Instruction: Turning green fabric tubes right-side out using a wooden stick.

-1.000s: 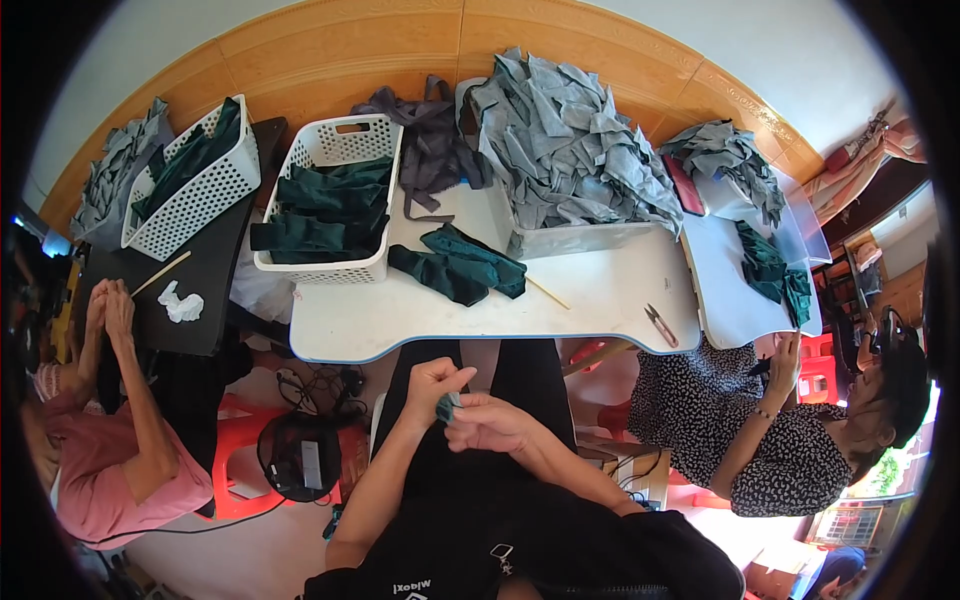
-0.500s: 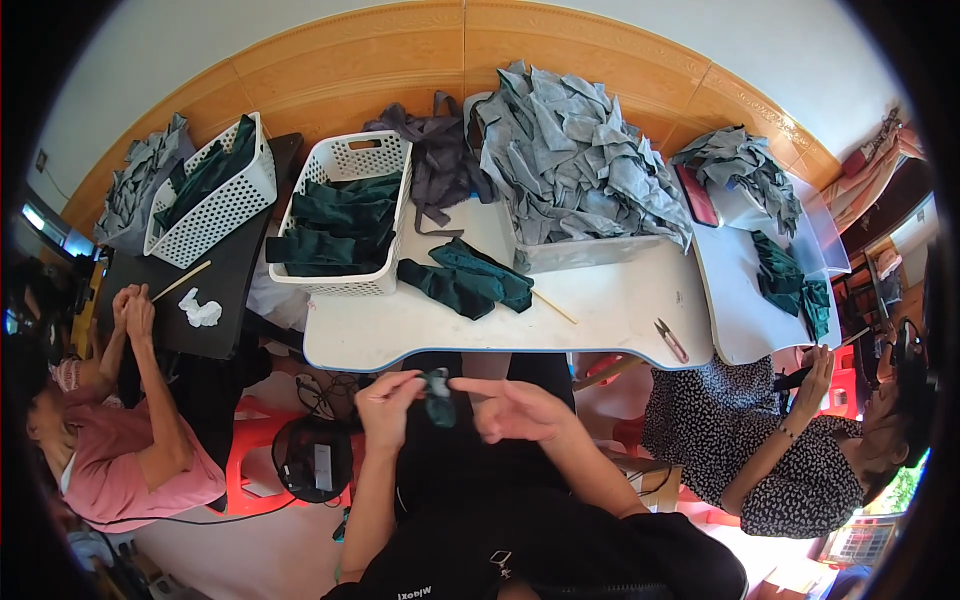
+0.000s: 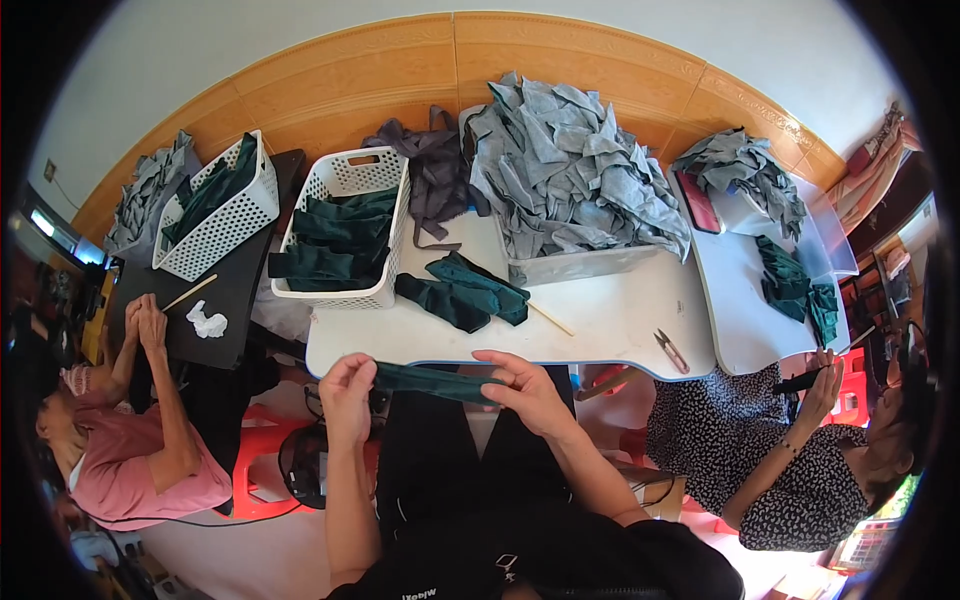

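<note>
Dk green strip [image 3: 435,382] is pinched at its L end by L hand [image 3: 348,400], fingers curled in, and at its R end by R hand [image 3: 525,398], thumb vs. forefinger, other fingers loosely spread. It's held approx. level above the lap, by the table's [image 3: 620,345] near edge. If it's pulled too hard, an end could be lost, as only fingertips are used. Forearms are angled up, wrists apart. Beyond: loose green pcs [image 3: 465,292], stick [image 3: 550,318], snips [image 3: 671,352].
</note>
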{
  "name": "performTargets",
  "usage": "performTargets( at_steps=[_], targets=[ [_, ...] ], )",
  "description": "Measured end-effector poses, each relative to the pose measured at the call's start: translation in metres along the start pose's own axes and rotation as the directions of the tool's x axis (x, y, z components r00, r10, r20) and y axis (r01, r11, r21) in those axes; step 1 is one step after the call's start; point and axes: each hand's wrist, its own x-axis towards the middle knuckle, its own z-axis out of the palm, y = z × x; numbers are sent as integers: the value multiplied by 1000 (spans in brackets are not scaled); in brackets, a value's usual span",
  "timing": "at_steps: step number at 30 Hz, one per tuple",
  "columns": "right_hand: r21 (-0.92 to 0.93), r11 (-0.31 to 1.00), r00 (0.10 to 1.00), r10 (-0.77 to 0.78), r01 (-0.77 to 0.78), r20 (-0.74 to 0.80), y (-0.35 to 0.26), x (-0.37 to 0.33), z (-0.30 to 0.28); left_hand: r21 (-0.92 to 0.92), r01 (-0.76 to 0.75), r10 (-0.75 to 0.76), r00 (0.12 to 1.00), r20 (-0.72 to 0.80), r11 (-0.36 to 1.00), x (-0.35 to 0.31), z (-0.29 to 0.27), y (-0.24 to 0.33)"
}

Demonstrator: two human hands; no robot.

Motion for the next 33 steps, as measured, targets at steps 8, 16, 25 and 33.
performTargets(
  at_steps=[8, 16, 25, 33],
  targets=[
    [-694, 701, 960, -275, 165, -49, 13, 2, 29, -532, 380, -288, 924, 250, 757, -29, 38, -46],
    [-982, 96, 646, -741, -164, -180, 6, 31, -73, -407, 220, -184, 975, 128, 886, -14, 15, -15],
    [-957, 2, 655, -729, -290, -200, 13, -25, -138, -561, 250, -229, 967, 109, 789, -15, 4, -1],
    [-442, 890, 811, -179, -108, -557, 0, -101, -24, -477, 175, -203, 979, -6, 861, -2, 7, 16]
  ],
)
